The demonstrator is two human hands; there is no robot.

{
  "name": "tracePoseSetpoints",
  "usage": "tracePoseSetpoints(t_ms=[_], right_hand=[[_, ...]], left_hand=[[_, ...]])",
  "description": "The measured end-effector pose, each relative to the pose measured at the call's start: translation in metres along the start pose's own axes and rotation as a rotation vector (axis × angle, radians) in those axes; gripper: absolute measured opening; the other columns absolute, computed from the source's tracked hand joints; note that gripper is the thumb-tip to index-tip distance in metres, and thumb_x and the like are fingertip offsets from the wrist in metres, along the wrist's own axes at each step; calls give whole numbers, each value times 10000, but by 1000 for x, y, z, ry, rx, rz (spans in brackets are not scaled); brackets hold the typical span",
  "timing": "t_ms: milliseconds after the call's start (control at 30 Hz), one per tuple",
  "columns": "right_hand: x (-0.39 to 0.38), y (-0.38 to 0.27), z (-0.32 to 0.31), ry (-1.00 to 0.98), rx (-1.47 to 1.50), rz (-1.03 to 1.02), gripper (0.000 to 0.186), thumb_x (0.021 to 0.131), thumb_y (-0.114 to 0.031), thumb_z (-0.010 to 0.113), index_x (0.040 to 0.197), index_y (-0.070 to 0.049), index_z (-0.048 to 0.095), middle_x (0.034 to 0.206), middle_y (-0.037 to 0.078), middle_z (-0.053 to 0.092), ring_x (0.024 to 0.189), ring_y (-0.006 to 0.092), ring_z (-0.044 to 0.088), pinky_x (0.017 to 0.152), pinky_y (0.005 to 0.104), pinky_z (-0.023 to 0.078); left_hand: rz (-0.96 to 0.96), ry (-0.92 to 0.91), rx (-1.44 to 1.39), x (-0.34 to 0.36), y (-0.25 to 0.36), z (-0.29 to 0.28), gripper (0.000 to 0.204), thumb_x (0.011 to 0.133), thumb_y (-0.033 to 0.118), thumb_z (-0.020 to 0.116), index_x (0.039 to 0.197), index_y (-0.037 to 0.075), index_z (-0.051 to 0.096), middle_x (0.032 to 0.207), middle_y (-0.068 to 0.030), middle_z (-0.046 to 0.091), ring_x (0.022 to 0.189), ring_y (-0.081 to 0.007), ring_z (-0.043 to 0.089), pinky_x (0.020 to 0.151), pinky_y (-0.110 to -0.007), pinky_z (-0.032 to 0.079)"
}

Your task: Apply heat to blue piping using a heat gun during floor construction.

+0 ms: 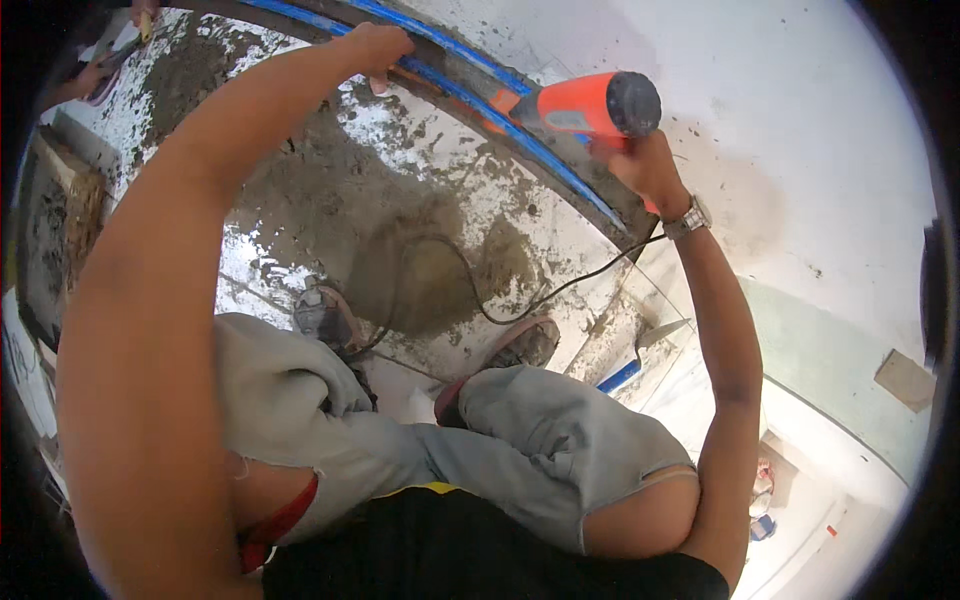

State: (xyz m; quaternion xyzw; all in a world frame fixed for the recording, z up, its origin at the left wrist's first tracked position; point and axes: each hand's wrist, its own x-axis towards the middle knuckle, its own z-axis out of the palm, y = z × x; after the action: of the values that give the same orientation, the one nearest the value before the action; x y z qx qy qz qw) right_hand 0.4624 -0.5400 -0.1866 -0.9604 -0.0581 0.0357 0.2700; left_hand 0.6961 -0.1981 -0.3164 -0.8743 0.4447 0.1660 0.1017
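My right hand is wrapped round the handle of an orange and black heat gun, its nozzle turned left toward the blue strips by the wall. A dark cord runs from its grip down across the floor. At the upper middle my left hand is closed on a long blue strip, its fingertips partly hidden. A second blue strip lies alongside, nearer the wall. Both follow a grey-brown band at the wall's foot; whether they are pipes or edging I cannot tell.
Wet grey mortar is smeared over the white floor. A trowel with a blue handle lies right of my foot. The cord loops between my feet. Another person's hand shows at upper left, near a rough wooden block.
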Motion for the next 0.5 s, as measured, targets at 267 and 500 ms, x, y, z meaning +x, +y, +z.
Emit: tracePoseSetpoints(t_ms=[267, 500], right_hand=[[-28, -10, -11, 10, 233, 202, 351, 795, -79, 776, 1129, -36, 679, 1038, 64, 721, 911, 142, 671, 802, 314, 539], [-43, -7, -17, 11, 242, 363, 366, 786, -80, 789, 1136, -40, 687, 1023, 67, 728, 929, 128, 667, 829, 320, 537]], left_hand=[[13, -4, -54, -1, -4, 7, 718, 564, 246, 911, 1201, 119, 605, 1186, -75, 632, 1182, -297, 594, 878, -474, 542], [-6, -31, -32, -3, 1, -4, 705, 584, 236, 907, 1209, 122, 601, 1195, -87, 628, 1180, -306, 593, 893, -475, 540]])
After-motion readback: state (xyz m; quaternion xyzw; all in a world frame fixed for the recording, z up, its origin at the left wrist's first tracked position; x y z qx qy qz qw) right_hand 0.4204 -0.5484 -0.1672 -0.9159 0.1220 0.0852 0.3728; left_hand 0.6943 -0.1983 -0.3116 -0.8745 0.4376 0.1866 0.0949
